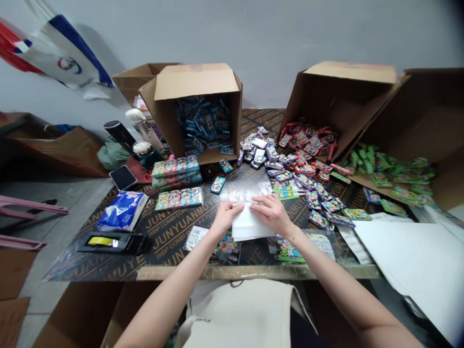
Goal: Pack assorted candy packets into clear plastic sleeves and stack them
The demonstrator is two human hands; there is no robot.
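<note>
My left hand pinches the upper left edge of a white folded sheet, which may be paper or a thin bag. My right hand has its fingers bent over the sheet's upper right part, gripping it there. Just beyond both hands lies a clear plastic bag. A small blue packet is on the table ahead of my left hand. Partly behind my forearms are printed clear packages, one on the left and a green one on the right.
Purple packets spread across the middle and right. Cardboard boxes hold blue packets, red packets and green packets. At left are stacked multi-packs, a tissue pack, a tape dispenser and bottles. White sheets lie right.
</note>
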